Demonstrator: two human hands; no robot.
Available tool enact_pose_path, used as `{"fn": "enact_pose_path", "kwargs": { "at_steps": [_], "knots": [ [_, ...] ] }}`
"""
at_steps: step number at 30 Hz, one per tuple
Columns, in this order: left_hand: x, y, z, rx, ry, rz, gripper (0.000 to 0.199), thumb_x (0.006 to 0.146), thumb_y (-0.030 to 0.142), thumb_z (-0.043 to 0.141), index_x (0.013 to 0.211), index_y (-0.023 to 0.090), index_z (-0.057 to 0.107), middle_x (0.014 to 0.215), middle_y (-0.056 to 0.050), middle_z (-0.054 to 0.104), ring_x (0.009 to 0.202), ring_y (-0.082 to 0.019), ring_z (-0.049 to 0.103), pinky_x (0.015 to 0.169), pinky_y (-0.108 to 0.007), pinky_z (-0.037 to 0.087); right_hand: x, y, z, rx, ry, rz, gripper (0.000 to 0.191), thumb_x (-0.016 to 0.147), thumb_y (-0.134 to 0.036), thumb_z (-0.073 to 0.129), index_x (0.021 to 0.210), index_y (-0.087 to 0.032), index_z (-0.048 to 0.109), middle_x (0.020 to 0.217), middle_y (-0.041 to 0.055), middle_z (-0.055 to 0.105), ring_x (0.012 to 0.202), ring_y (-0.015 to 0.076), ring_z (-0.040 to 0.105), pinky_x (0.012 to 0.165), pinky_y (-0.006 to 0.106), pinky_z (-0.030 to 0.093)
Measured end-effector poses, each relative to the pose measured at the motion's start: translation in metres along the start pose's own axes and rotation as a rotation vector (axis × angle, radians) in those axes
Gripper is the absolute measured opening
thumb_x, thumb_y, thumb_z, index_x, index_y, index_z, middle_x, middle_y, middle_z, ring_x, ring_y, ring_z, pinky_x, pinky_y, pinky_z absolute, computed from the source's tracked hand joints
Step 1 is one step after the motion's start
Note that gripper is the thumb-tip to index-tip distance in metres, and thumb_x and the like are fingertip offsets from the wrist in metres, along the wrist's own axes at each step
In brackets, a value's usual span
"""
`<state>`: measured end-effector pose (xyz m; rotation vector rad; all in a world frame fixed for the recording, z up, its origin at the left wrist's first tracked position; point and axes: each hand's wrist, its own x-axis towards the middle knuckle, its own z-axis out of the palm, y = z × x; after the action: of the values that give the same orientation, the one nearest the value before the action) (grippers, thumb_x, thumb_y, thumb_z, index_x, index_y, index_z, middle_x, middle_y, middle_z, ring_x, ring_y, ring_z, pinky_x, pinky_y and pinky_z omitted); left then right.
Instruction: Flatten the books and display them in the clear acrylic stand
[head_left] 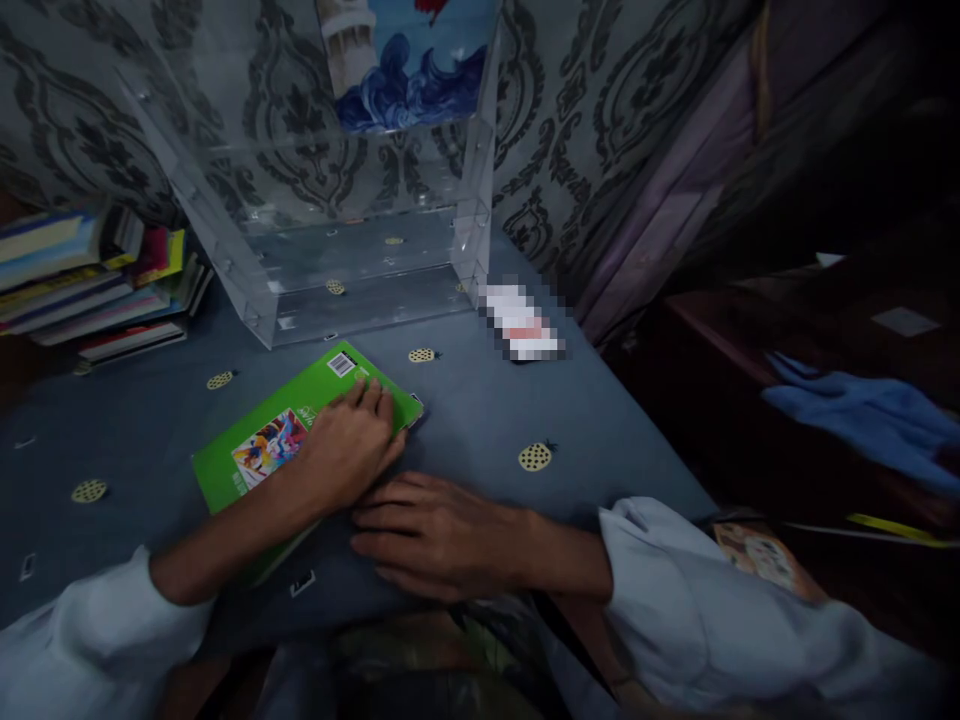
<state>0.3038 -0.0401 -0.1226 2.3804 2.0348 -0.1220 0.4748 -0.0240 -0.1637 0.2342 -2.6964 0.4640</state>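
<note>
A thick green book [259, 415] with a colourful picture and a barcode on its cover lies slantwise on the table. Across its right part rests my left hand [351, 432], fingers bent over the cover and thumb at the near right edge, closed on the book. My right hand [442, 532] lies palm down beside the book's near right corner, fingers stretched out and holding nothing. Its fingertips come close to my left wrist; whether they touch the book I cannot tell.
A clear acrylic rack [367, 300] stands behind the book, with a blue illustrated cover [416, 75] at its top. Stacked books [82, 275] sit at the left. A pixelated white item [523, 320] lies right of the rack. The pineapple-patterned tablecloth [480, 430] ends at the right edge.
</note>
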Motion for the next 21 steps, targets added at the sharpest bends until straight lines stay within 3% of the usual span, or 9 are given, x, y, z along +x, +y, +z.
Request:
{"fn": "enact_pose_path", "kwargs": {
  "at_steps": [5, 12, 15, 17, 21],
  "knots": [
    [0.002, -0.004, -0.018, -0.021, -0.111, -0.046, 0.036, 0.105, 0.032, 0.036, 0.103, 0.013, 0.066, 0.099, -0.014, 0.073, 0.091, -0.029, 0.071, 0.081, -0.039, 0.055, -0.003, 0.002, 0.001, 0.003, -0.023, 0.011, 0.031, 0.102, -0.028, 0.048, 0.121, -0.011, 0.066, 0.126, 0.0129, 0.07, 0.115, 0.0217, 0.061, 0.092, 0.035, 0.051],
    [-0.005, 0.001, -0.005, 0.005, -0.044, -0.031, 0.039, 0.101, 0.042, 0.051, 0.117, 0.01, 0.065, 0.122, -0.02, 0.066, 0.11, -0.036, 0.064, 0.079, -0.043, 0.057, 0.003, 0.006, -0.003, 0.012, 0.013, 0.012, 0.029, 0.101, -0.022, 0.047, 0.117, -0.009, 0.067, 0.123, 0.0119, 0.071, 0.113, 0.0227, 0.062, 0.099, 0.036, 0.049],
    [-0.013, -0.023, 0.002, -0.091, 0.019, 0.075, 0.04, 0.101, 0.043, 0.05, 0.124, 0.013, 0.064, 0.132, -0.017, 0.063, 0.12, -0.033, 0.061, 0.095, -0.045, 0.054, 0.005, 0.006, -0.005, -0.005, -0.015, 0.051, 0.03, 0.1, -0.021, 0.048, 0.121, -0.009, 0.065, 0.127, 0.0147, 0.069, 0.112, 0.0231, 0.062, 0.096, 0.037, 0.051],
    [-0.023, -0.048, 0.004, -0.117, 0.037, 0.071, 0.041, 0.103, 0.042, 0.046, 0.131, 0.017, 0.061, 0.141, -0.013, 0.059, 0.128, -0.031, 0.057, 0.104, -0.044, 0.049, 0.006, 0.005, -0.007, -0.013, -0.049, 0.099, 0.033, 0.1, -0.021, 0.048, 0.128, -0.01, 0.062, 0.133, 0.0164, 0.066, 0.115, 0.0231, 0.062, 0.097, 0.039, 0.051],
    [-0.049, -0.097, 0.009, -0.082, -0.024, -0.261, 0.051, 0.101, 0.048, 0.042, 0.143, 0.021, 0.053, 0.149, -0.015, 0.051, 0.126, -0.036, 0.057, 0.094, -0.047, 0.052, 0.009, 0.002, -0.008, 0.009, -0.08, 0.172, 0.038, 0.1, -0.021, 0.049, 0.135, -0.011, 0.058, 0.141, 0.0166, 0.061, 0.121, 0.0235, 0.06, 0.103, 0.04, 0.05]
  ]
}}
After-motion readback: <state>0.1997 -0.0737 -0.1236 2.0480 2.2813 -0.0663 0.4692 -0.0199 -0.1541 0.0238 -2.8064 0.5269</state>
